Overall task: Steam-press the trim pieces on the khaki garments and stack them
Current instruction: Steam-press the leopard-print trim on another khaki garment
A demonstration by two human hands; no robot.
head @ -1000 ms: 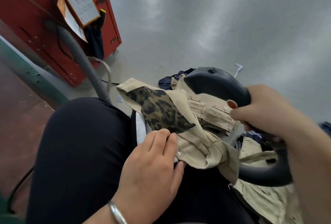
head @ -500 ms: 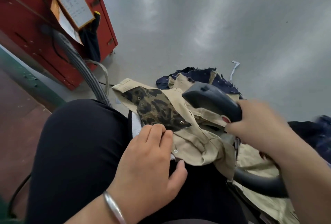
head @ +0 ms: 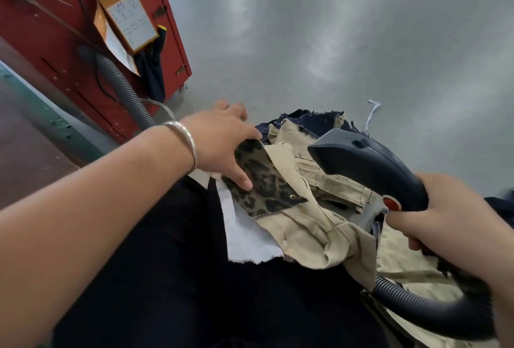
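1. I saw soft, even light with pale glare streaks on the grey floor (head: 333,28).
2. Wide-angle bending curved the edges.
3. My near forearm (head: 83,222) looked oversized and slightly soft.

We are in a clothes workshop. At the upper left stands a red machine box (head: 55,42) with a work card (head: 125,11), and cloth pieces (head: 306,122) lie on the grey floor (head: 333,42).
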